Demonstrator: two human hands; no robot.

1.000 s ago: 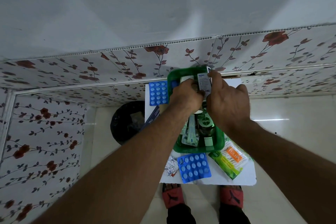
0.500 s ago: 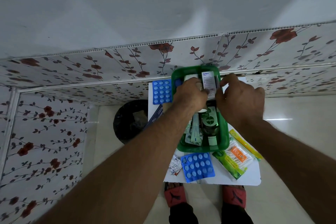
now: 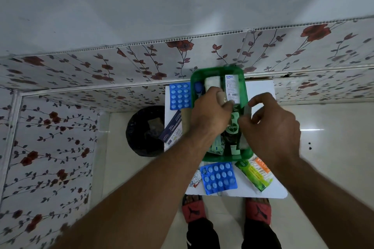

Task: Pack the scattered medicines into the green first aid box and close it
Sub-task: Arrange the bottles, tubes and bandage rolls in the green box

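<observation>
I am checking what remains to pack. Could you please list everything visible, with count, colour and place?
first aid box: 1, green, open, table centre
white carton: 1, white, inside box, far end
Dettol bottle: 1, dark green, inside box
blister packs: 2, blue, one near the front edge, one left of box
cotton swab pack: 1, green-orange, front right
foil strip: 1, silver, front left
dressing box: 1, dark blue, left edge
table: 1, white
bin: 1, black, floor left
hands: left hand and right hand, over box
</observation>
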